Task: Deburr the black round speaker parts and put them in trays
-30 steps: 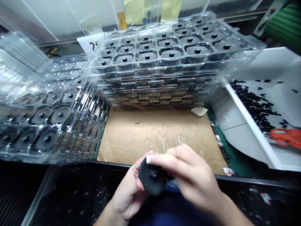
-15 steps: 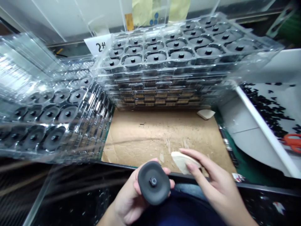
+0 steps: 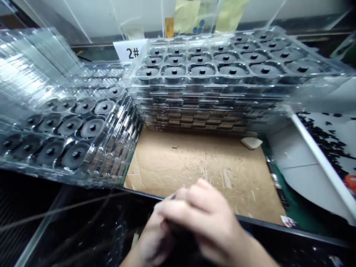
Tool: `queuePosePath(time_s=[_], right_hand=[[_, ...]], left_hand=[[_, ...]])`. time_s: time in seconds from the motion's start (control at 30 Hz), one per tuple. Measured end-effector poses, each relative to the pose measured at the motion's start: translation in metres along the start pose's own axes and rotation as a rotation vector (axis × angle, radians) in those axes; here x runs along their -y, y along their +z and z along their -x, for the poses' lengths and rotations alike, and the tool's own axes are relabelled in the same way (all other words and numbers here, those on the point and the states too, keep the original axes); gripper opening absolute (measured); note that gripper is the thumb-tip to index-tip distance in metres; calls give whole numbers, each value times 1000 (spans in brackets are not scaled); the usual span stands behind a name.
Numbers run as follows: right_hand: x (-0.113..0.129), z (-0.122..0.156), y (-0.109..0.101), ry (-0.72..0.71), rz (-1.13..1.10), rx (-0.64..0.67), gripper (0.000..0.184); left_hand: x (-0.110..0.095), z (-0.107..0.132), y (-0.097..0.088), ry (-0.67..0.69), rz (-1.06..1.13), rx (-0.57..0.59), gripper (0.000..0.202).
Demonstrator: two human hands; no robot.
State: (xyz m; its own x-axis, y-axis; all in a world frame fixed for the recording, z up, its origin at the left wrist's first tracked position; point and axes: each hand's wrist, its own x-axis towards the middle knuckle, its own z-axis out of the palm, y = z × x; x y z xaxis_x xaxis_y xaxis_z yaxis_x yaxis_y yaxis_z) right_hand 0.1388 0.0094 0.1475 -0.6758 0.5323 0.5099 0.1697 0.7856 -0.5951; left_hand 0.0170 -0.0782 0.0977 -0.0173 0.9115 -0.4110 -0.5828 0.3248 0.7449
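Note:
My right hand (image 3: 204,218) lies over my left hand (image 3: 154,241) at the bottom middle, both smeared by motion. The right fingers curl together across the left hand and hide what they hold. A dark patch of the black round part (image 3: 178,231) shows between the two hands, inside the left hand's grip. Both hands hover over the near edge of a worn cardboard sheet (image 3: 194,163).
A stack of clear trays (image 3: 211,89) filled with black round parts stands behind the cardboard, with another stack (image 3: 111,163) at the left. A "2#" label (image 3: 130,52) stands behind. A beige wedge (image 3: 251,142) lies at the cardboard's right. A white bin (image 3: 319,159) holds small black bits and orange scissors (image 3: 350,181).
My right hand left the cardboard edge, where it had a beige wedge under its fingers, and came back over the left hand, covering the black round part. The view shifted left.

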Motion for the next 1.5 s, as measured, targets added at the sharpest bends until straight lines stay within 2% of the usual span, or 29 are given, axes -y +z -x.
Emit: queuePosePath(time_s=[0.07, 0.1, 0.2, 0.27, 0.4, 0.57, 0.67, 0.73, 0.8, 0.87, 0.93, 0.97, 1.07, 1.13, 1.23, 1.33, 1.43, 1.5], right_hand=[[-23, 7, -2, 233, 113, 129, 30], [-37, 13, -2, 351, 241, 144, 30], [-76, 42, 11, 442, 345, 115, 27], [-91, 64, 30, 460, 334, 75, 28], [-96, 86, 58, 535, 378, -63, 33], [-74, 60, 46, 570, 374, -157, 29], [-56, 49, 43, 534, 280, -132, 23], [-46, 50, 48, 512, 201, -90, 22], [-40, 56, 56, 513, 133, -57, 22], [-36, 64, 60, 537, 75, -36, 22], [-30, 70, 56, 574, 17, -23, 22], [-26, 72, 52, 593, -13, -19, 21], [-8, 70, 34, 674, -129, -40, 19], [5, 62, 21, 758, -302, -40, 18], [17, 48, 8, 808, -597, 95, 15], [18, 38, -2, 846, -830, 231, 15], [14, 37, -8, 915, -1074, 297, 16], [14, 41, -12, 923, -1179, 314, 14]], left_hand=[[1, -1, -8, 10, 170, -5, 64], [0, 0, -12, 6, 289, -2, 62], [-6, 4, -23, 14, 565, 13, 56], [-10, 7, -30, 10, 628, 38, 53], [-14, 10, -39, 3, 731, 122, 48], [-18, 12, -44, -27, 766, 183, 46], [-18, 15, -47, -2, 682, 176, 46], [-14, 18, -49, 126, 518, 125, 46], [-10, 20, -52, 358, 144, 76, 50], [-7, 22, -53, 574, -333, 50, 79], [-6, 24, -51, 649, -666, 59, 104], [-5, 24, -49, 647, -744, 66, 108], [-5, 24, -43, 612, -781, 109, 107], [-3, 24, -40, 595, -750, 130, 105], [-1, 25, -36, 535, -705, 136, 104], [-3, 25, -29, 407, -642, 144, 101], [-7, 25, -19, 243, -553, 199, 96], [-7, 25, -14, 194, -543, 247, 96]])
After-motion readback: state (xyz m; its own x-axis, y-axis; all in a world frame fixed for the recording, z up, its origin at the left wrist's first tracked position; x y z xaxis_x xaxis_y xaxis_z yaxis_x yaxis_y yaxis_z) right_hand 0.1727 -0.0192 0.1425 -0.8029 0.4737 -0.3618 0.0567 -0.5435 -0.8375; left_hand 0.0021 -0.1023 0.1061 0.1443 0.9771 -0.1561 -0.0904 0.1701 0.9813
